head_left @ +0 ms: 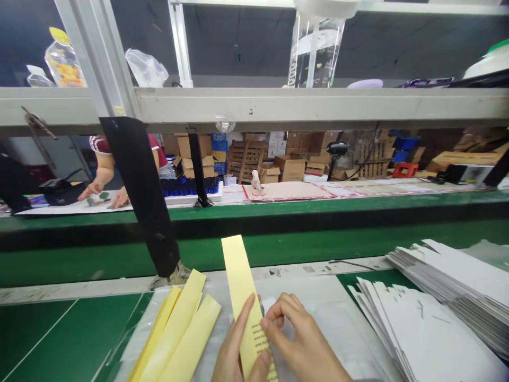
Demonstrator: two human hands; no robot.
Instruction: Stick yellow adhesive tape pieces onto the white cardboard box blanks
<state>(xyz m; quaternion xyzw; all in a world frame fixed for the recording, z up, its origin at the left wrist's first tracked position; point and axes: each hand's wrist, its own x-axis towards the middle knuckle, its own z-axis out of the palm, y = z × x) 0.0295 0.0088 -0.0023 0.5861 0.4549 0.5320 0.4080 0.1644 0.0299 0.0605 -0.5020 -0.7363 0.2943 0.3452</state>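
A long pale yellow strip (239, 273) with small printed lines near its lower end stands tilted in front of me. My left hand (238, 345) is wrapped round its lower part, thumb on the printed face. At the strip's right edge, my right hand (296, 337) has thumb and index finger pinched together; whether anything is between them is too small to tell. Behind the fingers shows a small white piece (268, 303), partly hidden. Several more yellow strips (191, 339) lie fanned on the whitish plastic sheet (330, 302) to the left.
Stacks of flat white card pieces (421, 329) lie at the right. A black-wrapped post (139, 196) rises at the left. Beyond the green belt (318, 249), a person's hands (93, 190) work at the far table. A shelf beam (238, 106) crosses above.
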